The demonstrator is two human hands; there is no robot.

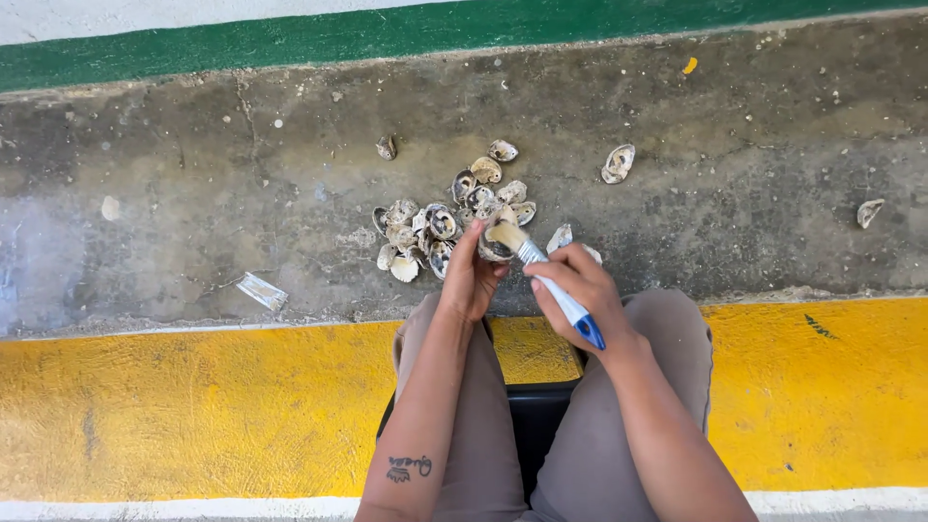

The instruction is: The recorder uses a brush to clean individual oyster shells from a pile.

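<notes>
Left hand pinches an oyster shell by its rim (light, rigid, probably brittle); right hand grips a blue-handled paintbrush, bristles touching it.

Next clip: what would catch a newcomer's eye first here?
Probably the pile of shells on the grey concrete, just beyond the person's knees. At its near edge the left hand holds one shell while the right hand lays a blue-and-white brush against it. The yellow band across the bottom and the green stripe at the top frame it all.
</notes>
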